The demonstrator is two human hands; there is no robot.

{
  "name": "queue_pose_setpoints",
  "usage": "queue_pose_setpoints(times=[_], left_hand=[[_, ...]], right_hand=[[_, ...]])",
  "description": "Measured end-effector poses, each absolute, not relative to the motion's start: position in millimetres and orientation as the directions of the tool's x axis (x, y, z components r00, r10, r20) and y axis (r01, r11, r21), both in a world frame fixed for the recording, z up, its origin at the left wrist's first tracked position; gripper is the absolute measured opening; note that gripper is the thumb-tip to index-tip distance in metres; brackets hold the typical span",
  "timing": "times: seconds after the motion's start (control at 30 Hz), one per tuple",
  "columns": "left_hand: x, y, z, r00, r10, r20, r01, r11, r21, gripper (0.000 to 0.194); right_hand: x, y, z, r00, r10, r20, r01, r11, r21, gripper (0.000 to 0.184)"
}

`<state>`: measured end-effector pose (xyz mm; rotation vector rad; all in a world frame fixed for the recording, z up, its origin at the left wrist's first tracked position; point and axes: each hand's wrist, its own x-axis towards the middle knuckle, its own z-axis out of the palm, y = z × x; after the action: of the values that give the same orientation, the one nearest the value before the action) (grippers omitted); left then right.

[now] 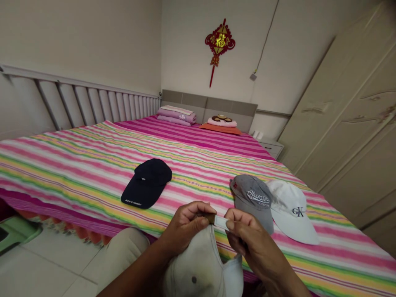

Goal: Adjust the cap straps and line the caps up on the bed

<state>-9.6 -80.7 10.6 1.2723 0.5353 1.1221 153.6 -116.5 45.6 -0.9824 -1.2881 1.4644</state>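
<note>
My left hand (185, 229) and my right hand (247, 239) hold a pale beige cap (198, 270) close to me at the bottom of the view. Both hands pinch the cap's back strap (220, 222), the left on its brown buckle end, the right on the light strap end. On the striped bed lie a navy cap (147, 182) to the left, a grey cap (253, 200) with white lettering just beyond my right hand, and a white cap (292, 211) overlapping the grey one's right side.
The bed (93, 165) has a striped pink, green and yellow sheet, with folded bedding (177, 115) and a pillow (221, 122) at its head. A cream wardrobe (349, 123) stands to the right, a nightstand (270, 146) beside it. A green stool (15, 233) sits low left.
</note>
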Motion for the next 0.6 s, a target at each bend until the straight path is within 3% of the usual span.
queue_pose_setpoints(times=[0.17,0.37,0.6], left_hand=[[-13,-80,14,0.404,0.835,0.373,-0.219,-0.307,0.926,0.023],[-20,-78,23,0.448,0.663,0.599,-0.012,-0.666,0.746,0.019],[-22,-82,37,0.543,0.588,0.6,0.126,-0.763,0.634,0.016]], right_hand=[[153,-117,44,-0.249,0.968,0.007,-0.161,-0.034,-0.986,0.023],[154,-117,47,-0.202,0.979,-0.042,-0.064,-0.056,-0.996,0.024],[154,-118,53,-0.19,0.979,-0.067,0.004,-0.068,-0.998,0.029]])
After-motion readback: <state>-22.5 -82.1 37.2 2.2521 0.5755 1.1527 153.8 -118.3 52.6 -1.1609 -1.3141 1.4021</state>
